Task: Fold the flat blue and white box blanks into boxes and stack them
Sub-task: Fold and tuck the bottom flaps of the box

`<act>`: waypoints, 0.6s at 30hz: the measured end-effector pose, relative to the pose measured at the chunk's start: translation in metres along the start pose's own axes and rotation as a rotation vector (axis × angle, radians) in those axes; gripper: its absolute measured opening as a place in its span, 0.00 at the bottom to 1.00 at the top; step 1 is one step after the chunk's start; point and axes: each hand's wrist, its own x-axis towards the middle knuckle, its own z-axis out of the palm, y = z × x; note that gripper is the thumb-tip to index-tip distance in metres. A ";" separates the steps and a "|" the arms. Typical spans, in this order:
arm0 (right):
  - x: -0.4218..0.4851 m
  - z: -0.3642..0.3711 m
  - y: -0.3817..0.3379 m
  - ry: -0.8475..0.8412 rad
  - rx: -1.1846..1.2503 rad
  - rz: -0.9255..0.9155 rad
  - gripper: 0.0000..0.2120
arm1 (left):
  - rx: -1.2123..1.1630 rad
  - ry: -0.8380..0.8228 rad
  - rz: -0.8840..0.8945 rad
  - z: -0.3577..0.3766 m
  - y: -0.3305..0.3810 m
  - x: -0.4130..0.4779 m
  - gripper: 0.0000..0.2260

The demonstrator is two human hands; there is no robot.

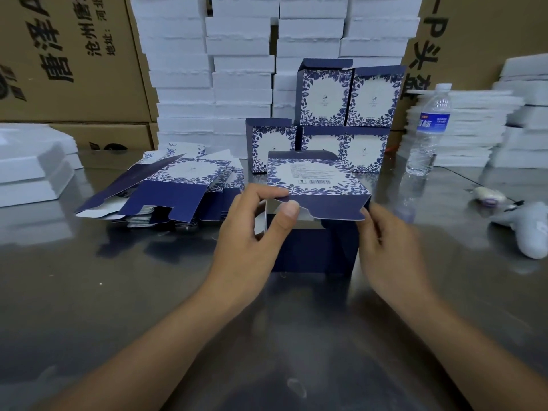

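Box (314, 176) held up between both hands, long axis left-right. Left hand (252, 229) pinches its near-left corner. Right hand (391, 247), fingers curled, grips the right end beside the flap (335, 207), which points toward the wrists.

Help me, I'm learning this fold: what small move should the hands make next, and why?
Probably tuck the dark flap inward to close that end. The box is already opened into shape, the flap juts toward the camera unfolded, and the left hand and right hand pinch its two corners.

Glossy steel table (89, 292) before cardboard cartons (74, 54).
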 end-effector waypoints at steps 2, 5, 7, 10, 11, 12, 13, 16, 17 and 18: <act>0.000 0.000 -0.002 0.010 -0.014 -0.004 0.29 | -0.016 -0.004 -0.025 0.000 0.000 0.000 0.15; -0.001 -0.002 -0.002 -0.038 -0.036 0.002 0.28 | -0.029 0.003 -0.050 0.001 0.000 0.000 0.17; -0.003 -0.001 0.000 -0.099 -0.082 0.020 0.25 | -0.033 0.018 -0.056 0.001 0.001 0.002 0.16; -0.005 0.001 0.002 -0.185 -0.116 0.047 0.23 | -0.029 0.034 -0.056 -0.001 0.003 0.004 0.18; -0.005 0.001 0.003 -0.185 -0.119 0.047 0.23 | -0.025 0.033 -0.056 -0.001 0.003 0.004 0.18; -0.004 0.001 0.003 -0.178 -0.122 0.043 0.22 | -0.022 0.031 -0.054 -0.001 0.004 0.004 0.18; -0.004 0.001 0.003 -0.170 -0.123 0.040 0.22 | -0.017 0.031 -0.051 -0.001 0.004 0.004 0.18; -0.001 0.002 0.003 -0.174 -0.137 0.044 0.23 | -0.010 0.032 -0.049 0.000 0.005 0.004 0.17; -0.001 0.002 0.002 -0.177 -0.141 0.045 0.23 | -0.011 0.030 -0.054 0.000 0.005 0.003 0.18; -0.001 0.002 0.002 -0.181 -0.139 0.045 0.24 | -0.012 0.028 -0.059 0.000 0.005 0.003 0.18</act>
